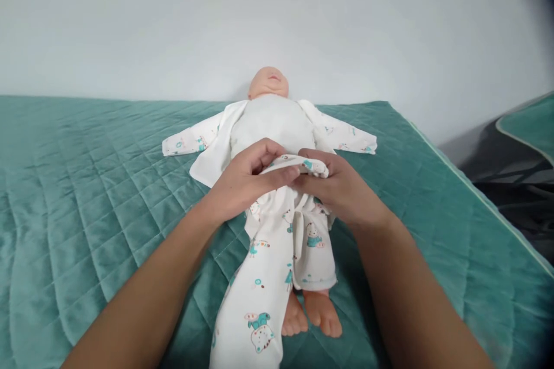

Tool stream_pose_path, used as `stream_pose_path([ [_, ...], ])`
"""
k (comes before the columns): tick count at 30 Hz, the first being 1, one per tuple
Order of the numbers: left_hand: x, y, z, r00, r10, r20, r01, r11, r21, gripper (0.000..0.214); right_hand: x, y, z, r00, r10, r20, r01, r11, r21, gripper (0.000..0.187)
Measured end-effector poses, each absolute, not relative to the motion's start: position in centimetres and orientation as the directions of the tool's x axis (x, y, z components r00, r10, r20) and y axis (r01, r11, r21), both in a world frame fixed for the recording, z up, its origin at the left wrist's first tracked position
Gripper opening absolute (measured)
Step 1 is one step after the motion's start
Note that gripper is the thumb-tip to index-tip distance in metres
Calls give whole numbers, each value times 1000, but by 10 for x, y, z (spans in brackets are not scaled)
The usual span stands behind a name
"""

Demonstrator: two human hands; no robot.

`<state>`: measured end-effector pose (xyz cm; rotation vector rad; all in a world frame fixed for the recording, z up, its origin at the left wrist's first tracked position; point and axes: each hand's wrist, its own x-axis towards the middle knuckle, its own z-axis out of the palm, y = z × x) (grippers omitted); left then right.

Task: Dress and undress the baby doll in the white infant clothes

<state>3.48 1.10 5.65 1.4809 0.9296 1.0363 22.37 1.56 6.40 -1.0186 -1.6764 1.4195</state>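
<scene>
A baby doll [273, 121] lies on its back, head away from me. It wears a white printed shirt [194, 137] that is spread open at the front, sleeves out to both sides. Over its lower body are white printed trousers [266, 265]; one leg stretches long toward me on the left, and the other ends above a bare foot [322, 312]. My left hand [255, 176] pinches the gathered upper edge of the trousers, thumb on top. Opposite it, my right hand [331, 184] grips the same bunched cloth, its fingertips partly hidden.
Under the doll spreads a green quilted cover [108, 213], its right edge slanting toward me. A pale wall [173, 23] stands behind the doll's head. Beyond the right edge are dark cloth [515, 207] and another green piece [532, 127].
</scene>
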Motion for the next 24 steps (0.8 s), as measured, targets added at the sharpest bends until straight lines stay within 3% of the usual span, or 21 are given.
stream_pose_path([
  [6, 14, 13, 65, 565, 824, -31, 44, 8, 999, 58, 220, 16, 59, -249, 968, 30, -63, 15, -998, 29],
  [10, 6, 16, 64, 569, 821, -44, 100, -16, 995, 33, 220, 15, 58, -296, 954, 46, -73, 26, -997, 31],
  [15, 11, 17, 53, 431, 902, 35, -35, -22, 999, 31, 221, 12, 66, -345, 936, 68, 10, 76, -997, 29],
  [20, 18, 16, 49, 337, 940, 55, -164, 1, 986, 32, 222, 7, 76, -497, 868, 9, 228, 140, -964, 38],
  [24, 22, 14, 47, 349, 936, 44, -173, 18, 985, 31, 223, 5, 75, -612, 788, -65, 270, 131, -954, 21],
])
